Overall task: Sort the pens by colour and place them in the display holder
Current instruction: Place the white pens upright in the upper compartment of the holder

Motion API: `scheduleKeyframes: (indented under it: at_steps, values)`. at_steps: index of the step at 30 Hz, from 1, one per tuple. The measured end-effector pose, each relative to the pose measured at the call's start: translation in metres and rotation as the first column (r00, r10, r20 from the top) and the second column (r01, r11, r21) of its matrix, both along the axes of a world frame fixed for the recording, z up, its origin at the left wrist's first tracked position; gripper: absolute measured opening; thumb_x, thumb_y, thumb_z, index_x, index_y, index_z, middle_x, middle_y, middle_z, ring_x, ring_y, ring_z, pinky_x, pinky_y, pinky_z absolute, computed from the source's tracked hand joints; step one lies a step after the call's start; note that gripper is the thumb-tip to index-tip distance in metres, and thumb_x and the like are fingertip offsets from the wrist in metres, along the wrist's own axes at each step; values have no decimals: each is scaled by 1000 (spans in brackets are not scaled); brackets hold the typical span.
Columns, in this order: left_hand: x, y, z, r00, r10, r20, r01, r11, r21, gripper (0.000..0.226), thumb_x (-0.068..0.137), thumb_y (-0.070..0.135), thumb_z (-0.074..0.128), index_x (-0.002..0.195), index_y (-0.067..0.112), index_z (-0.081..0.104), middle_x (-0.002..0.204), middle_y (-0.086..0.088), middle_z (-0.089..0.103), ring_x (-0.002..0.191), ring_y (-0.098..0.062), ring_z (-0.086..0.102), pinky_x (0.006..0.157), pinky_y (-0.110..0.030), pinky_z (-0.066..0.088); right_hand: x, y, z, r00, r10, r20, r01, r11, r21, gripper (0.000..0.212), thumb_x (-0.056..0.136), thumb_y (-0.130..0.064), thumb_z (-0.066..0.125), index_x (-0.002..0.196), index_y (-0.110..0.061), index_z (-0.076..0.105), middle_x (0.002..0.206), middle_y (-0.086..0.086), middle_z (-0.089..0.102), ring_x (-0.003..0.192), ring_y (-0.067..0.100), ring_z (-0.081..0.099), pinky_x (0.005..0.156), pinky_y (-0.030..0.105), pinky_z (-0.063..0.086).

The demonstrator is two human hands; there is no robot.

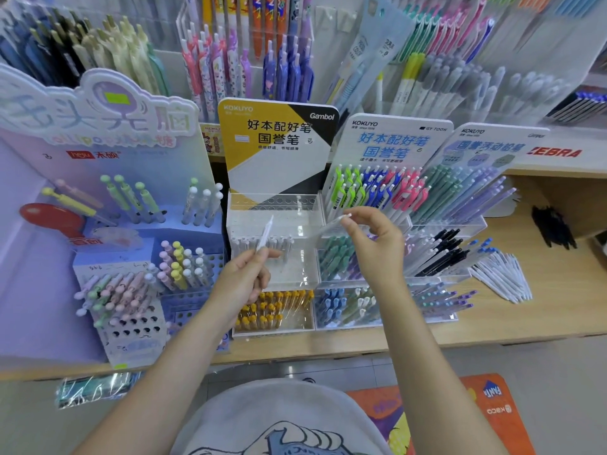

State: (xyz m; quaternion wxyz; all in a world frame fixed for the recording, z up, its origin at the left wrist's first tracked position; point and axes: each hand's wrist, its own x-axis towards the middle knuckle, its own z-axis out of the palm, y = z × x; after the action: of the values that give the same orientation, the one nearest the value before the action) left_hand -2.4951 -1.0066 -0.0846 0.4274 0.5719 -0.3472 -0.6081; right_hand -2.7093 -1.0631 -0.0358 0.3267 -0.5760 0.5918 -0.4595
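My left hand (244, 277) pinches a white pen (265, 236) that points up and slightly right, in front of the clear display holder (305, 274) with the yellow and black card. My right hand (374, 244) pinches a clear plastic sleeve (331, 226) just right of that holder's front. A short row of white pens (253, 246) stands in the holder's left part. Yellow-capped pens (272, 307) fill the tray below it.
A purple lollipop-pen stand (131, 257) is at the left. Trays of green, blue, pink and purple pens (381, 188) are at the right. Loose white pens (502, 277) lie on the wooden shelf. A packet of pens (95, 387) hangs at the shelf's front edge.
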Motion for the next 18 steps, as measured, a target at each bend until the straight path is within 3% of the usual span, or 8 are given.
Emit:
scheduleKeyframes:
  at_steps: [4,10,15,18]
  values:
    - [1,1,-1,1000,11,10,-11,1000,-4,31,104,38,44,111,21,69,62,0,49,43,-8,33,40,-19,28,6,-2,3,998,48,-37,-49,998,-35,15,88,-23,72,93,-36,68,92,-17,69,99,9,63,89,22,47]
    - [0,1,-2,1000,9,-12,-8,1000,7,30,105,37,44,111,21,69,63,-2,50,41,-9,33,39,-19,27,15,-4,-16,973,116,-199,-119,993,-5,13,88,-21,72,101,-22,74,89,-27,61,95,4,60,88,27,46]
    - [0,0,-2,998,0,-56,0,1000,3,38,104,43,40,113,18,67,61,-2,51,40,-10,33,37,-20,25,23,-13,-26,956,133,-261,-143,990,-19,13,89,-22,71,101,-21,73,85,-29,57,94,14,63,92,48,49]
    - [2,-1,-4,997,3,-72,-2,1000,13,44,104,48,37,113,19,68,62,-4,51,40,-10,34,37,-20,24,22,-16,-30,955,131,-267,-147,988,-40,13,88,-24,71,101,-23,73,85,-31,57,94,16,64,91,52,48]
